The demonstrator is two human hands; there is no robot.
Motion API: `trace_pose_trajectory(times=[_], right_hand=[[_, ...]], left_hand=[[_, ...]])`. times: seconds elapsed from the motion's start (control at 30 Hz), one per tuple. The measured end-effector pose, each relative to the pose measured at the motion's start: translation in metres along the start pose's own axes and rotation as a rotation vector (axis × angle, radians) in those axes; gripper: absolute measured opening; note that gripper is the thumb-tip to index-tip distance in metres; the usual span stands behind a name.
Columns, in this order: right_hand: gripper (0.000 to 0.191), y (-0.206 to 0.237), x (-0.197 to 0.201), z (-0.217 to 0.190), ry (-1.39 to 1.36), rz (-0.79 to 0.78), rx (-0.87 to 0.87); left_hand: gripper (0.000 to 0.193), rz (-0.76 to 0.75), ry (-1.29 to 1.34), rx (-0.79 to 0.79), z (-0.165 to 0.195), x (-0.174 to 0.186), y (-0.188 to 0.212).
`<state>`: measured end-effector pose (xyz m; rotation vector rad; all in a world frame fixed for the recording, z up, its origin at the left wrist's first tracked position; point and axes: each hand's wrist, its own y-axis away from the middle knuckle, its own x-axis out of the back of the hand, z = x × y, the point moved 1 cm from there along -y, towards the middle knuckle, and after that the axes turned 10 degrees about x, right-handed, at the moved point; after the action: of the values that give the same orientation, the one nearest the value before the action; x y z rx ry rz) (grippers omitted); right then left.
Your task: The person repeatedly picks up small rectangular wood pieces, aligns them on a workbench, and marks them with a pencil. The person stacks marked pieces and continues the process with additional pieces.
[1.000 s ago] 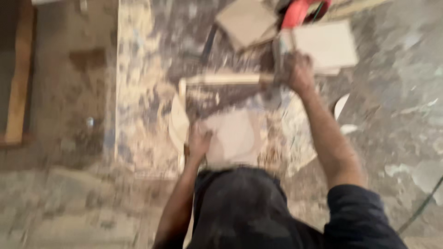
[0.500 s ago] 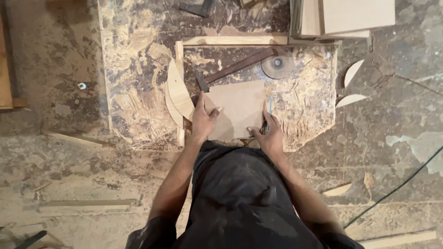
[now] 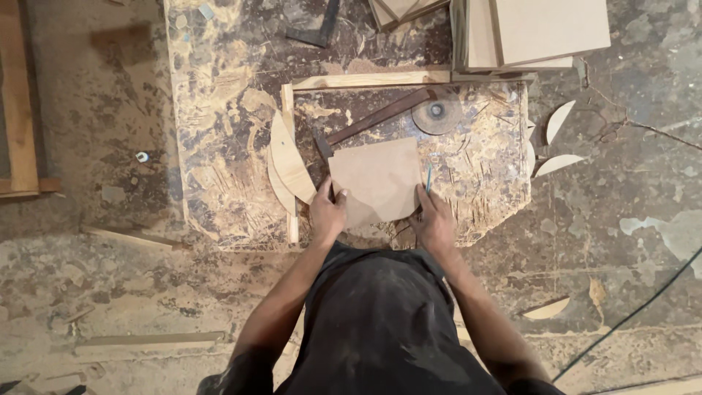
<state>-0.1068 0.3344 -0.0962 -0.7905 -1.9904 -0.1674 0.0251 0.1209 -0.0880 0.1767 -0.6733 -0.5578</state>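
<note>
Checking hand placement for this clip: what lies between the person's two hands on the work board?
In the head view, a flat brown wooden panel spans the gap between the left hand and the right hand, which holds a thin blue pencil at its edge.

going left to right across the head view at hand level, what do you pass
curved offcuts → left hand → brown board piece → blue pencil → right hand → pale curved scraps on the floor

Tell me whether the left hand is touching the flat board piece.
Touching: the head view shows the left hand pressing on the board piece at its left edge.
</note>
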Motion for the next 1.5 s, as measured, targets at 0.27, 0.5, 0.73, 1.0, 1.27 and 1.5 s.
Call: trace_pose_trajectory(times=[0.27, 0.5, 0.73, 1.0, 1.27, 1.5], right_hand=[[0.084, -0.019, 0.022, 0.012, -0.13, -0.044, -0.057], [0.085, -0.017, 0.024, 0.007, -0.106, -0.117, -0.201], [0.093, -0.035, 0.025, 0.01, -0.153, -0.115, -0.195], [0.052, -0.068, 0.018, 0.004, -0.301, 0.028, -0.328], [0.045, -0.079, 0.026, 0.009, -0.21, -0.032, -0.3], [0.05, -0.086, 0.023, 0.009, -0.158, -0.135, -0.289]], left_hand=[[0.049, 0.031, -0.021, -0.108, 0.02, -0.004, -0.01], [0.043, -0.037, 0.143, 0.06, 0.023, -0.004, -0.014], [0.039, -0.054, 0.34, 0.144, 0.019, -0.005, -0.019], [0.035, -0.04, 0.415, 0.15, 0.021, -0.009, -0.017], [0.035, 0.065, 0.529, 0.129, 0.024, -0.024, -0.008], [0.051, 0.37, 0.13, 0.004, 0.024, -0.03, 0.001]])
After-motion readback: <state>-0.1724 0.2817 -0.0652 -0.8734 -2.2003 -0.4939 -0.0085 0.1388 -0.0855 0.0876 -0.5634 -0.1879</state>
